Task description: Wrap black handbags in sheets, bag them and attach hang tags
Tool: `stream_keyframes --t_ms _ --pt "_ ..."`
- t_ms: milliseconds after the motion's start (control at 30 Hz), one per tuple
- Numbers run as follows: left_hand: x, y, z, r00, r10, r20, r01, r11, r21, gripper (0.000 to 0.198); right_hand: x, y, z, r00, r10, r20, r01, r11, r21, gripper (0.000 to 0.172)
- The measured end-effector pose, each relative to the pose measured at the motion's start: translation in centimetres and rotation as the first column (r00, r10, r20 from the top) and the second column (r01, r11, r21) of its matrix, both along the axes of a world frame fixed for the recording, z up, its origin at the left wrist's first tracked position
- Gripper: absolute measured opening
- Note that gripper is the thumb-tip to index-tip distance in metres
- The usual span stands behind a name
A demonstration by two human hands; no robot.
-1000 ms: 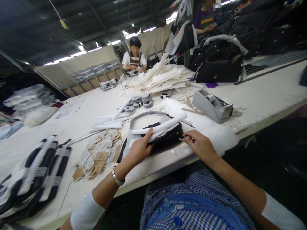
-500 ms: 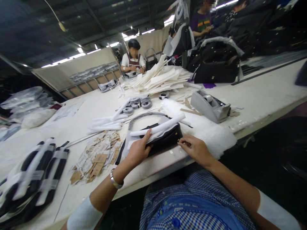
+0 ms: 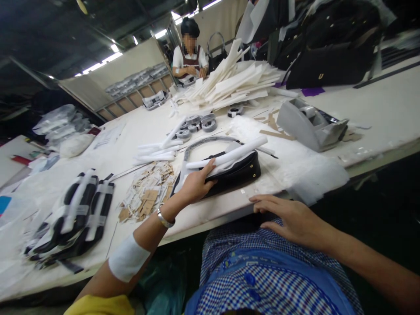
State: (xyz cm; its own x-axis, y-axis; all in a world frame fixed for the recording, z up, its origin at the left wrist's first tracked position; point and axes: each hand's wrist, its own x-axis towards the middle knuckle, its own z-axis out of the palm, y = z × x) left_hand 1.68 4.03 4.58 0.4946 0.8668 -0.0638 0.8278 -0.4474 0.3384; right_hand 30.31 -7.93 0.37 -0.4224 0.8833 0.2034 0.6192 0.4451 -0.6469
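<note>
A black handbag [image 3: 236,173] lies flat near the front edge of the white table [image 3: 387,109], its handle wrapped in white foam [image 3: 229,155]. My left hand [image 3: 196,184] grips the bag's left end, thumb on top beside the foam wrap. My right hand [image 3: 293,221] hovers below the table edge over my checked lap, fingers stretched out and holding nothing.
A heap of paper tags [image 3: 147,197] lies left of the bag, wrapped black bags [image 3: 77,214] farther left. A grey tape dispenser [image 3: 310,124] stands right, tape rolls [image 3: 198,124] and a white foam-sheet pile [image 3: 236,81] behind. A seated person [image 3: 188,54] works at the far end.
My right hand has left the bag's right end and dropped back below the table edge toward my lap. My left hand keeps its hold. The camera has tilted down and left.
</note>
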Motion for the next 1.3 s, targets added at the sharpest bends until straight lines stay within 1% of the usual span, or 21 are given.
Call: stream_keyframes --t_ms 67,167,200,300,333,367,400,433,533,567,600,667,733,767,833,900,967,1067,1133,1200,1300 --pt "-0.1 0.4 0.4 0.999 -0.026 0.021 0.026 0.999 -0.029 0.079 -0.5 1.0 1.3 0.999 0.010 -0.035 -0.006 0.991 0.131 0.016" --pt "-0.4 1.0 0.9 0.998 -0.052 0.028 0.053 0.997 -0.062 0.081 -1.4 3.1 3.9 0.999 -0.032 0.006 0.029 0.956 0.292 0.042" --pt "-0.4 1.2 1.0 0.998 -0.060 0.028 0.062 0.996 -0.071 0.082 -1.8 4.0 4.8 0.999 -0.039 0.030 0.026 0.930 0.367 0.042" --pt "-0.5 1.6 1.3 0.996 -0.083 0.035 0.086 0.992 -0.096 0.086 -2.7 7.4 6.7 0.988 -0.053 0.144 -0.042 0.808 0.588 0.022" --pt "-0.5 1.6 1.4 0.996 -0.086 0.037 0.089 0.991 -0.099 0.087 -3.0 8.8 7.1 0.977 -0.067 0.204 -0.078 0.776 0.626 0.024" --pt "-0.5 1.6 1.4 0.996 -0.087 0.038 0.090 0.991 -0.099 0.087 -3.2 10.2 7.2 0.958 -0.087 0.272 -0.110 0.766 0.633 0.029" --pt "-0.4 1.5 1.4 0.996 -0.084 0.037 0.087 0.992 -0.095 0.086 -3.4 11.5 7.2 0.932 -0.113 0.344 -0.129 0.782 0.609 0.032" --pt "-0.4 1.4 1.4 0.996 -0.079 0.035 0.082 0.993 -0.089 0.085 -3.5 12.8 7.2 0.897 -0.133 0.421 -0.139 0.820 0.556 0.032" --pt "-0.2 0.7 1.2 0.998 -0.058 0.026 0.059 0.997 -0.055 0.082 -3.8 15.3 6.9 0.789 -0.088 0.608 -0.125 0.946 0.299 0.030" --pt "-0.1 0.5 1.1 0.998 -0.051 0.025 0.052 0.998 -0.042 0.081 -3.9 15.6 7.0 0.770 -0.064 0.635 -0.117 0.964 0.239 0.028" --pt "-0.1 0.2 0.9 0.999 -0.045 0.024 0.046 0.998 -0.030 0.080 -3.8 15.8 7.1 0.764 -0.069 0.642 -0.102 0.969 0.225 0.027" --pt "-0.2 -0.2 0.7 0.999 -0.044 0.026 0.044 0.999 -0.016 0.081 -3.3 15.6 7.7 0.785 -0.178 0.594 -0.033 0.944 0.327 0.025" --pt "-0.5 -0.3 0.8 0.997 -0.075 0.023 0.075 0.997 -0.019 0.077 -2.2 14.9 8.3 0.838 -0.346 0.423 0.107 0.863 0.494 0.028" --pt "-0.6 -0.1 1.1 0.994 -0.105 0.015 0.106 0.994 -0.034 0.074 -1.4 14.4 8.6 0.869 -0.393 0.302 0.180 0.817 0.547 0.030" --pt "-1.0 0.6 1.9 0.982 -0.186 -0.007 0.185 0.978 -0.093 0.068 0.3 13.0 8.7 0.923 -0.378 0.075 0.271 0.775 0.570 0.034" --pt "-1.4 1.8 2.9 0.964 -0.265 -0.007 0.259 0.947 -0.192 0.066 2.0 11.2 8.2 0.964 -0.266 -0.030 0.238 0.801 0.549 0.034" --pt "-1.6 3.1 3.7 0.946 -0.322 0.041 0.319 0.900 -0.297 0.067 3.1 9.3 6.9 0.990 -0.135 -0.036 0.133 0.826 0.548 0.031" --pt "-1.9 4.7 4.1 0.925 -0.365 0.107 0.377 0.843 -0.384 0.069 3.3 6.5 4.0 0.999 -0.036 0.020 0.018 0.817 0.577 0.027" --pt "-2.1 5.1 4.0 0.920 -0.370 0.126 0.389 0.835 -0.389 0.070 2.6 5.1 2.1 0.995 -0.046 0.091 -0.018 0.798 0.602 0.027" --pt "-2.1 4.9 3.9 0.923 -0.359 0.135 0.384 0.849 -0.363 0.069 1.4 4.3 0.7 0.983 -0.093 0.160 -0.026 0.788 0.616 0.031" --pt "-1.7 3.9 4.0 0.941 -0.329 0.079 0.337 0.889 -0.310 0.069 -0.6 4.3 -0.4 0.963 -0.172 0.208 -0.002 0.766 0.643 0.035"
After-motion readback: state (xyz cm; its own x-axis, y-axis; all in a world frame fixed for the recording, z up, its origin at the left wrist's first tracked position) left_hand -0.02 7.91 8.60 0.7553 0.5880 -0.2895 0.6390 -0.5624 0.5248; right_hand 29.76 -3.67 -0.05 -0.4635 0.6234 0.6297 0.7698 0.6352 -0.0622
